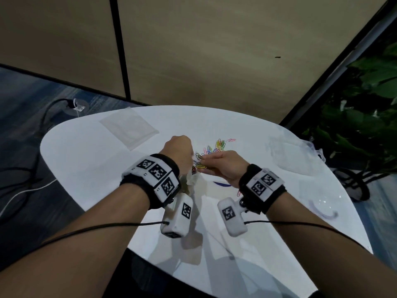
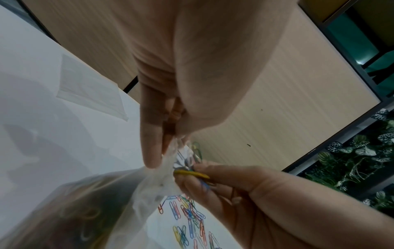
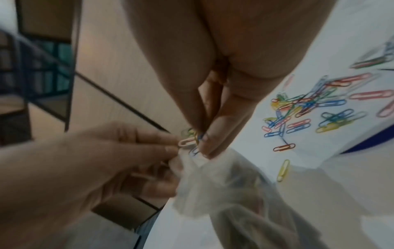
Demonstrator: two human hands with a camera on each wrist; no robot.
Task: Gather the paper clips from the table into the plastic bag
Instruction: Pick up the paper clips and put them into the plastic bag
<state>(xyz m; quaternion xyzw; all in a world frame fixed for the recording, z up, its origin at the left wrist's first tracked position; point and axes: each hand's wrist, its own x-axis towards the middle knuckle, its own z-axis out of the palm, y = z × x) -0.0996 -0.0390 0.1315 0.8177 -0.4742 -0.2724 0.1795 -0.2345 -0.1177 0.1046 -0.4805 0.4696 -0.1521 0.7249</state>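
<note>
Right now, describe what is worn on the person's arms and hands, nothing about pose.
Both forearms are bare, with no sleeves, and the left hand and right hand wear no gloves. Each wrist carries a black wristband faced with white plates printed with square black-and-white markers. A white boxy camera unit with its own marker hangs under each wrist, and a thin black cable trails back from it along the arm.

We see two hands, a left hand [image 1: 179,149] and a right hand [image 1: 225,166]. We see one plastic bag [image 2: 149,183] held up. The paper clips [image 3: 307,107] are too many to count well.
</note>
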